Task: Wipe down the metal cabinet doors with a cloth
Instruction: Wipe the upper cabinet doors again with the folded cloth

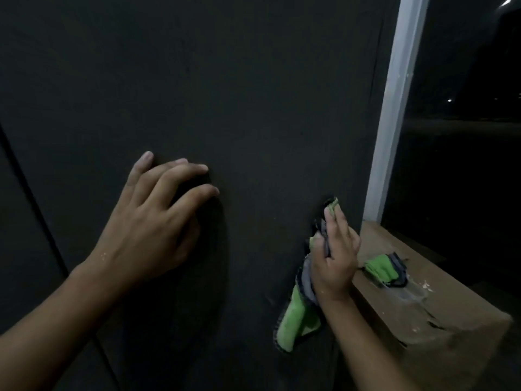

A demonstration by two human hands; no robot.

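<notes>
Pressing against the dark cabinet door (225, 80), the left hand (152, 221) is spread wide, fingertips touching the metal, holding nothing. Lower right, near the door's edge, the right hand (335, 258) holds the green cloth (296, 320) flat to the door with nearly straight fingers, a grey fold pinched between thumb and forefinger; the rest hangs below the wrist. Just beside it stands a cardboard box (423, 320) with a second green cloth (383, 268) lying on top, below a white post (394, 108).
</notes>
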